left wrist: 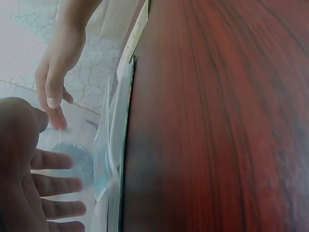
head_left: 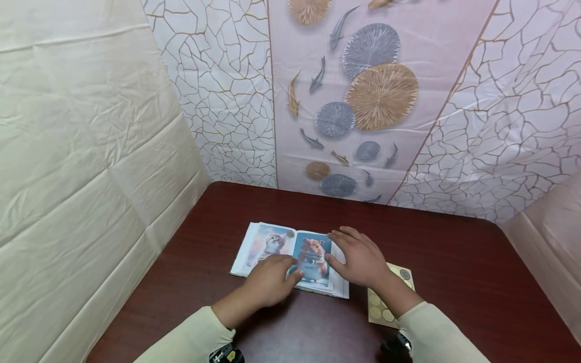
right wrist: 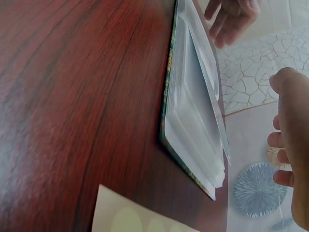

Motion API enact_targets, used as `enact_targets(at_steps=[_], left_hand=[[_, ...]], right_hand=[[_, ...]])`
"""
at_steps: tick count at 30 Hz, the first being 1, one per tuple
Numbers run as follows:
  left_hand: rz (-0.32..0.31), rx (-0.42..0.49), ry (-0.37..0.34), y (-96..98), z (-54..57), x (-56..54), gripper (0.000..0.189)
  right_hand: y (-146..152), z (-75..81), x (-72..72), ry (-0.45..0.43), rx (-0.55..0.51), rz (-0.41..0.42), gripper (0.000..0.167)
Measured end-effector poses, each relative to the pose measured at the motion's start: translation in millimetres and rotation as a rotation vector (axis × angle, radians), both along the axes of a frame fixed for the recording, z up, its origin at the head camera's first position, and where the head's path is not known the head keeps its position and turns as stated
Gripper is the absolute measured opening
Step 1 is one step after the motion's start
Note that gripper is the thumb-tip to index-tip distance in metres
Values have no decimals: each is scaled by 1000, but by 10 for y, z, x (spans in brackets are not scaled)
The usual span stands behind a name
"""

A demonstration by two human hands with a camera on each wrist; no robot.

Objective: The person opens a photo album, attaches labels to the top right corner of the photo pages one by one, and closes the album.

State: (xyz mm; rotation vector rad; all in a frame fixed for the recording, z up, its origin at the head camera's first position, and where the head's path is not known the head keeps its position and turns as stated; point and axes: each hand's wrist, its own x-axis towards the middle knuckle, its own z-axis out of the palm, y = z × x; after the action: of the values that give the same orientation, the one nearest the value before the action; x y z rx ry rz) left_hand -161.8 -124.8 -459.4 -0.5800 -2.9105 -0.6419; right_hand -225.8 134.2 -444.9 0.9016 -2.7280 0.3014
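An open photo album (head_left: 338, 282) lies on the dark red-brown table, with a kitten picture (head_left: 272, 242) on its left page and a hamster picture (head_left: 313, 257) on its right. A small round sticker (head_left: 290, 234) sits at the kitten picture's upper corner. My left hand (head_left: 271, 280) is over the lower left part of the album, fingers extended. Over the right page's edge is my right hand (head_left: 360, 256), its fingers straight and spread. Both wrist views show the palms raised over the album (right wrist: 193, 101), holding nothing.
A pale yellow sheet of round stickers (head_left: 375, 307) lies right of the album, partly under my right forearm. Patterned cloth (head_left: 236, 101) hangs behind the table (head_left: 454, 272), and cream cloth (head_left: 91, 151) covers the left side.
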Motion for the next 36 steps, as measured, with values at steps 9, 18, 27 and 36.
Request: enact_targets(at_steps=[9,18,27,36], left_hand=[[-47,32,-6,129,28,4,43],[-91,40,-4,236,70,28,44],[-108,64,-3,324,70,49,39],[-150,83,-22,379,64,62,42]], right_hand=[[186,-23,100,0,-10,-29,61],[344,-40,178,12,-34,-57,61],[541,-46,336,-8,-43,-87,61],[766,-70,478,-7,-52,-94,61]])
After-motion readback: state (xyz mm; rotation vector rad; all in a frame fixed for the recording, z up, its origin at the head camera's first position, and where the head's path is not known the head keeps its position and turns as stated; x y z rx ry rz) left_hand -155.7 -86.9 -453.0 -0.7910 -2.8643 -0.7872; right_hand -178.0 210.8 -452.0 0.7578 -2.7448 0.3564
